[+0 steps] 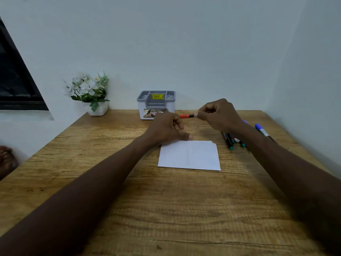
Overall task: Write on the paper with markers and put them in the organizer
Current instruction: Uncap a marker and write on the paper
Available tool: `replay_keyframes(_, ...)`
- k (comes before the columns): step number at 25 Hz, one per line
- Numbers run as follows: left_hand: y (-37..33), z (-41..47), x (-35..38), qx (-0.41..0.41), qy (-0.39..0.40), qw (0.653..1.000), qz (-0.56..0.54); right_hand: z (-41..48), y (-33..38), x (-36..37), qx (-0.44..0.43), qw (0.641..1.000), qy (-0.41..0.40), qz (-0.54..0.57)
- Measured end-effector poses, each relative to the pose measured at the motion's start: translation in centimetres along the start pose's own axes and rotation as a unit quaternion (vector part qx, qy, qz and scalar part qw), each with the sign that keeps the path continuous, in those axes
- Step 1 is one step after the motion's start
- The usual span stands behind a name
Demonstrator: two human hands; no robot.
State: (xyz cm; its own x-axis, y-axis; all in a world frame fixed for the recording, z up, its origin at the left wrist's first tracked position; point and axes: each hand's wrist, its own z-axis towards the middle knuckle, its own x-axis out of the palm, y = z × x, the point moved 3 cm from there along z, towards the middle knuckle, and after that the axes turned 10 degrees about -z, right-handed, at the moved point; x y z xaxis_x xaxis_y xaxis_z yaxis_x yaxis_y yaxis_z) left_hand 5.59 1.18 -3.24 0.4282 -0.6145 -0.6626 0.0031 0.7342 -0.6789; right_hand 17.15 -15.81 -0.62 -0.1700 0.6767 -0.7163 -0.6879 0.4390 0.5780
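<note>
One white pot of pale flowers (96,108) is set at the far left corner of the wooden surface (166,209), against the wall. Right of it, also at the far edge, a grey-and-white plastic organizer (156,104) is stood, its compartments open upward. Just in front, a red marker (186,116) is held level above the surface: its red end is gripped by the curled left hand (166,128), its dark end pinched by the right hand (219,115). Below them a white sheet of paper (190,156) is laid flat, with broad bare wood left toward the near edge. Several green-capped markers (229,141) are clustered just right of the paper, and a blue-capped marker (262,129) is laid nearer the right edge.
</note>
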Motion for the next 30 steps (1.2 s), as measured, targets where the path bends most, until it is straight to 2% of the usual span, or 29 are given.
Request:
replay_keyframes(3, 0.7, -0.6, -0.7, 0.031, -0.107, 0.993, -0.033, 0.3, 0.3, 0.2, 0.003, 0.996, -0.005, 0.091)
replay_keyframes(8, 0.5, -1.2, -1.4, 0.071, -0.188, 0.979, -0.021, -0.2, 1.9, 0.3, 0.017, 0.976, -0.01, 0.217)
replay_keyframes(12, -0.8, -2.2, -1.1, 0.122, -0.131, 0.981, -0.073, -1.5, 3.1, 1.1, 0.031, 0.952, -0.001, 0.304)
replay_keyframes(15, -1.5, -3.3, -0.9, 0.181, -0.096, 0.977, -0.058, -2.2, 3.9, 2.4, 0.063, 0.944, 0.074, 0.316)
replay_keyframes(17, -1.5, -3.4, -0.9, 0.183, -0.066, 0.98, -0.044, -2.3, 4.2, 3.0, 0.095, 0.94, 0.12, 0.304)
replay_keyframes(21, -1.6, -3.4, -1.2, 0.132, 0.0, 0.99, -0.043, -2.2, 4.0, 2.9, 0.129, 0.926, 0.185, 0.302)
replay_keyframes(24, -2.2, -3.8, -1.5, 0.044, 0.102, 0.985, -0.133, -2.4, 3.9, 2.3, 0.131, 0.912, 0.215, 0.323)
replay_keyframes(26, -1.8, -4.1, -2.5, -0.026, 0.154, 0.97, -0.187, -2.4, 3.9, 1.5, 0.133, 0.883, 0.222, 0.392)
replay_keyframes(28, -0.8, -4.3, -4.0, -0.058, 0.158, 0.97, -0.177, -2.1, 3.2, 0.0, 0.136, 0.862, 0.2, 0.445)
replay_keyframes(30, 0.0, -4.5, -4.9, -0.071, 0.136, 0.975, -0.16, -2.0, 2.5, -0.8, 0.133, 0.862, 0.184, 0.453)
